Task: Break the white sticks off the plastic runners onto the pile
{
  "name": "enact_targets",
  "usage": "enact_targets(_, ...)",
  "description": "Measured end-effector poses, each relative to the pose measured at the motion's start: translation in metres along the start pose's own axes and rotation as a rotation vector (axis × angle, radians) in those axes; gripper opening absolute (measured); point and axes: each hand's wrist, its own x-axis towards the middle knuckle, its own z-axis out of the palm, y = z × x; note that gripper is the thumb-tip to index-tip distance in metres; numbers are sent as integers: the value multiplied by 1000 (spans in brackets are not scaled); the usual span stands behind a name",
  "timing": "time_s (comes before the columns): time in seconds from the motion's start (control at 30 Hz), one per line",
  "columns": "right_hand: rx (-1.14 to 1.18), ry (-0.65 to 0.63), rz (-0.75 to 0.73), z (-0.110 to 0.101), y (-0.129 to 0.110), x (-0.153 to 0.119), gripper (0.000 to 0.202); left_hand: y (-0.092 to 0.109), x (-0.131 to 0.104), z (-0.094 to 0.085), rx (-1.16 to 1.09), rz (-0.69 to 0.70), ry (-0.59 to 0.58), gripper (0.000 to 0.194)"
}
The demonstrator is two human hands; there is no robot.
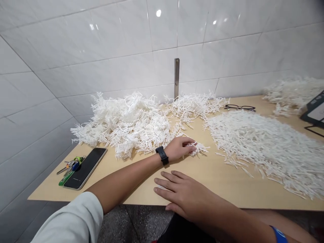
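Note:
My left hand (pixel 180 148), with a black watch on the wrist, is closed around a small clump of thin white plastic strands (pixel 198 148) at the middle of the table. The strands stick out past its fingertips. Closer to the front edge, my right hand (pixel 181 192) is palm down with its fingers apart, at or just over the tabletop; a small pale patch under them is too hidden to name. Behind my left hand sits a tangled heap of white branched plastic pieces (pixel 136 123). To the right spreads a flatter pile of loose white strips (pixel 263 145).
At the left of the wooden table (pixel 136 194) lie a phone (pixel 86 168) and keys (pixel 71 165). Glasses (pixel 240 107) rest at the back. Another white heap (pixel 293 94) and a dark-framed object (pixel 314 109) are far right. A metal bracket (pixel 176 76) is on the tiled wall.

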Motion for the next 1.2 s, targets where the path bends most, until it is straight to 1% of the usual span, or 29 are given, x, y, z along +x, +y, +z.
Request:
enact_targets(0.03,26,-27,8,2,0,0,45,0,0,-1,-65,-46,-6,27)
enact_targets(0.1,67,-43,40,1,3,-4,36,-2,1,-4,-152,-88,-12,29)
enact_targets(0.2,73,11,92,-11,14,-20,35,-4,2,-8,-188,-79,-30,33)
enact_targets(0.23,53,53,134,-17,20,-28,35,-4,3,-9,-188,-73,-37,34)
enact_targets(0.3,-24,196,282,-32,34,-44,33,-3,2,-9,-182,-60,-45,35)
enact_targets(0.37,-155,393,503,-48,51,-61,32,-1,1,-9,-165,-44,-53,34)
enact_targets(0.43,-309,530,695,-61,66,-74,31,1,0,-9,-120,-22,-70,33)
enact_targets(0.5,-403,605,780,-69,72,-81,31,2,-1,-8,-53,6,-82,32)
enact_targets(0.57,-344,636,797,-70,71,-78,30,2,-1,-7,4,41,-89,30)
enact_targets(0.63,-164,598,819,-66,65,-68,25,2,-1,-6,40,70,-102,30)
enact_targets(0.7,-14,481,839,-58,60,-56,24,3,-2,-5,70,91,-139,30)
enact_targets(0.77,12,364,837,-52,59,-48,24,4,-3,-6,88,113,-191,32)
enact_targets(0.87,-9,253,811,-48,61,-46,32,5,-5,-8,104,144,-256,33)
enact_targets(1.0,20,156,765,-53,60,-52,37,3,-5,-9,163,165,-290,28)
enact_targets(1.13,77,39,694,-66,51,-54,38,-2,-2,-7,226,239,-400,23)
enact_targets(1.2,154,-12,677,-72,47,-57,39,-5,-1,-8,254,259,-397,22)
